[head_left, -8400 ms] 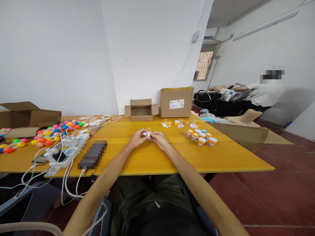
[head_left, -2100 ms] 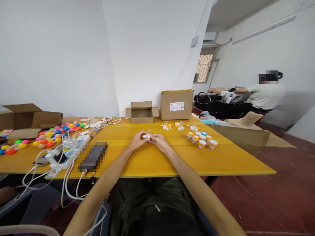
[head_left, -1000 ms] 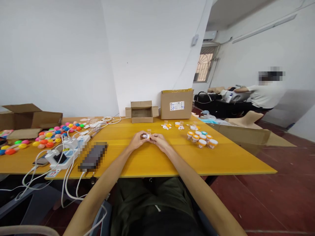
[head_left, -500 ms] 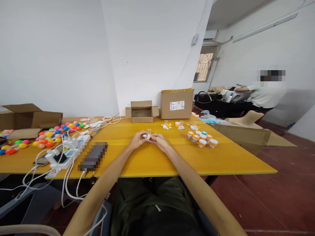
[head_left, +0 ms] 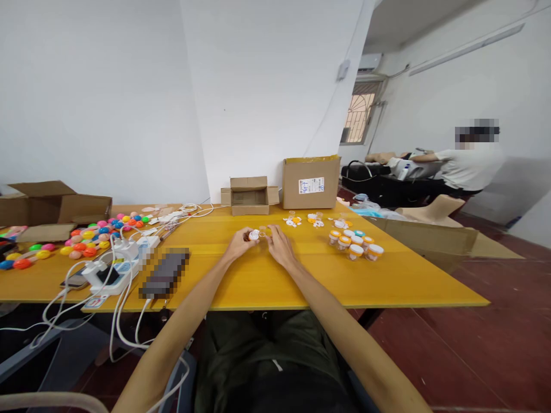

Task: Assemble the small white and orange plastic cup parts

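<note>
Over the middle of the table, my left hand [head_left: 239, 244] is closed around a small white-and-orange jar lid [head_left: 253, 235]; my fingers partly cover it, and small white bits seem to lie on it. My right hand [head_left: 279, 246] is open just to the right, fingers stretched forward and thumb apart. Between the two hands a small clear jar [head_left: 262, 234] is faintly visible; whether my right thumb touches it I cannot tell. Several lidded clear jars [head_left: 355, 252] with white, orange and teal tops stand in a group to the right.
Small piles of white and orange parts [head_left: 293, 220] lie at the back right. Behind stand an open carton [head_left: 249, 210] and a taped box [head_left: 310, 198]. Leftward are a phone [head_left: 166, 274], a cabled power strip [head_left: 124, 267] and colourful balls [head_left: 88, 244]. A person [head_left: 469, 166] sits far right.
My right hand has come off the white-and-orange lid and opened, moving slightly right. The lid stays in my left hand, now tilted more toward view.
</note>
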### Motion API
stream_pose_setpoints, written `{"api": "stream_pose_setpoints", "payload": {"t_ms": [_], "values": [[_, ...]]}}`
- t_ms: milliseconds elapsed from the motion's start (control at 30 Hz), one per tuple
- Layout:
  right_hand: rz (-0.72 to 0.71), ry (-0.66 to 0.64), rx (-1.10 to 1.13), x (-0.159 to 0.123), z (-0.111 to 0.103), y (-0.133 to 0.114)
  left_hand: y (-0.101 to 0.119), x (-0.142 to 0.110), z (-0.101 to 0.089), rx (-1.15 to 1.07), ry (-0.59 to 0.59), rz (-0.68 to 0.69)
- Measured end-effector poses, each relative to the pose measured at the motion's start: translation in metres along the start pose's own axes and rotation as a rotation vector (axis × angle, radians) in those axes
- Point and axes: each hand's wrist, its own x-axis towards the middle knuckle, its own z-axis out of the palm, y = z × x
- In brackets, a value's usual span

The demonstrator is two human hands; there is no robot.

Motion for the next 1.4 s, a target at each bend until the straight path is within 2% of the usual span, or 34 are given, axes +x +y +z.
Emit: {"api": "stream_pose_setpoints", "payload": {"t_ms": [267, 533, 667, 800, 867, 1033, 1300, 1400], "values": [[-0.048, -0.173, -0.2, 0.007, 0.009, 0.004, -0.008, 0.003, -0.001, 0.018, 0.034, -0.015], [-0.05, -0.207, -0.234, 0.013, 0.003, -0.003, -0.013, 0.002, -0.001, 0.064, 0.073, -0.038], [0.053, -0.119, -0.097, 0.015, 0.0, -0.001, -0.013, 0.002, -0.003, 0.068, 0.072, -0.059], [0.208, 0.029, 0.23, 0.017, -0.001, 0.006, -0.009, 0.002, -0.004, 0.087, 0.085, -0.114], [0.234, 0.064, 0.404, 0.017, 0.0, 0.008, -0.006, 0.001, -0.004, 0.096, 0.088, -0.14], [0.145, 0.016, 0.648, 0.015, 0.005, 0.002, -0.005, 0.001, -0.005, 0.116, 0.058, -0.147], [0.08, -0.086, 0.623, 0.013, 0.006, 0.0, -0.006, 0.001, -0.002, 0.081, -0.001, -0.092], [0.08, -0.137, 0.632, 0.012, 0.004, -0.001, -0.007, 0.001, -0.002, 0.093, 0.011, -0.056]]}}
